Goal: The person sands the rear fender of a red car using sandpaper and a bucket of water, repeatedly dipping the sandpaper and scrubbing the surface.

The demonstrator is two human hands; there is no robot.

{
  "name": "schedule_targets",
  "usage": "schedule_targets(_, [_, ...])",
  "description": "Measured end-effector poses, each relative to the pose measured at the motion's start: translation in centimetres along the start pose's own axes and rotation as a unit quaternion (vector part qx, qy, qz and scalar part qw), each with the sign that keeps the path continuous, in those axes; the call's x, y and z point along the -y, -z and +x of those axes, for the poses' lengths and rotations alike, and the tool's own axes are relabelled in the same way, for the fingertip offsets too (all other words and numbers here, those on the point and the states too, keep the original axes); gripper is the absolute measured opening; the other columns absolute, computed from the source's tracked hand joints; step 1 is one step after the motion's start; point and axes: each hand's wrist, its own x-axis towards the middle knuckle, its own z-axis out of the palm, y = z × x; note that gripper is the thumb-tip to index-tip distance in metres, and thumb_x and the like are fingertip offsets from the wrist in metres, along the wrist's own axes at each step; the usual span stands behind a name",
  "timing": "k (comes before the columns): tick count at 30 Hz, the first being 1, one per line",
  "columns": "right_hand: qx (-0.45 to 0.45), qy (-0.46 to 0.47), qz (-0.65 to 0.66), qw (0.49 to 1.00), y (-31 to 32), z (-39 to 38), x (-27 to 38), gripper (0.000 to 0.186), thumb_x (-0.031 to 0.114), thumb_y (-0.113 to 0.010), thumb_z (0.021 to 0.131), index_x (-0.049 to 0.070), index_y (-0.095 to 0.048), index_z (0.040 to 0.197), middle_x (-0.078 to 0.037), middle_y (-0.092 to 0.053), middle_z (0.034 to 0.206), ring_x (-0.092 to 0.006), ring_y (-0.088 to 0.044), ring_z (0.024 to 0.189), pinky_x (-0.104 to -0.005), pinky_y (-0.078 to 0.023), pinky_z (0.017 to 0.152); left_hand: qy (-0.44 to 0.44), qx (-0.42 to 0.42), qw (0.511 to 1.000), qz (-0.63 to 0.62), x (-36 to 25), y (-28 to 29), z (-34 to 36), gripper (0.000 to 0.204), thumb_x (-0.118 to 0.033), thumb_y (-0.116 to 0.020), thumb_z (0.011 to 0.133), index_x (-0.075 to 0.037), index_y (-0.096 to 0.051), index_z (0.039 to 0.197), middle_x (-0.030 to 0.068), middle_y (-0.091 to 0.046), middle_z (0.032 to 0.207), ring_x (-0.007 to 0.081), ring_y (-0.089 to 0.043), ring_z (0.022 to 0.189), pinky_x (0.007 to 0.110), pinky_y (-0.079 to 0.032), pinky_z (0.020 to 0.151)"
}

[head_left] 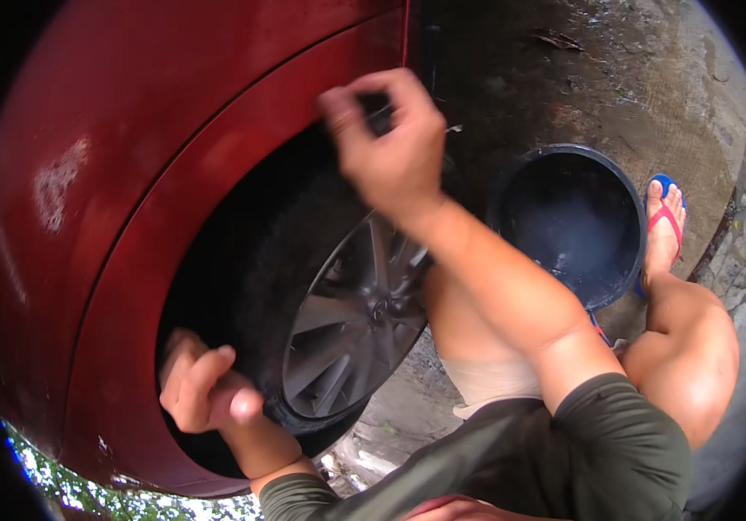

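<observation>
A dark tyre with a grey spoked wheel rim sits in the wheel arch of a red car. My right hand is raised in front of the arch's upper edge, blurred by motion. Its thumb and a finger bend toward each other around a dark gap; whether they meet or hold anything is unclear. Near the arch's lower left edge, beside the tyre, my left hand is partly curled with thumb and fingers apart. I see nothing in it.
A round dark bucket holding cloudy water stands to the right of the wheel. My foot in a blue flip-flop with red straps is beside it. Wet concrete ground lies beyond. Whitish patches mark the car's red panel.
</observation>
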Motion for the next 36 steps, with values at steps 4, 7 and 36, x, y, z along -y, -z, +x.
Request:
schedule_targets(4, [0.038,0.092,0.006,0.995,-1.7,-1.5,4.7,0.017,0.012,-0.083,0.083,0.004,-0.069,0.083,-0.009,-0.068,0.079,-0.021,-0.066,0.069,-0.0302,-0.051,0.062,0.034,-0.008,0.999,-0.023,-0.5,1.5,-0.6,0.075,-0.071,-0.058,0.093,0.003,-0.062,0.082,-0.0032,-0.029,0.054,0.0121,-0.031,0.047,0.03,-0.022,0.05])
schedule_targets(7, [-0.017,-0.074,-0.001,0.997,0.5,-0.1,-0.6,0.015,0.009,-0.08,0.087,0.001,-0.068,0.085,-0.006,-0.07,0.073,-0.0095,-0.066,0.069,-0.0259,-0.052,0.062,0.024,0.01,0.999,-0.03,-0.3,1.6,-0.7,0.074,-0.074,-0.059,0.091,0.0,-0.064,0.083,-0.0041,-0.031,0.051,0.011,-0.033,0.042,0.028,-0.023,0.045])
schedule_targets(36, [-0.047,0.026,-0.083,0.995,-0.2,2.2,-0.9,0.019,0.014,-0.082,0.087,0.0,-0.069,0.086,-0.008,-0.069,0.073,-0.0123,-0.063,0.063,-0.0287,-0.049,0.056,0.045,0.028,0.998,-0.042,-1.6,1.1,-0.2,0.067,-0.065,-0.064,0.094,0.001,-0.062,0.083,-0.0042,-0.026,0.055,0.0107,-0.027,0.047,0.029,-0.021,0.048])
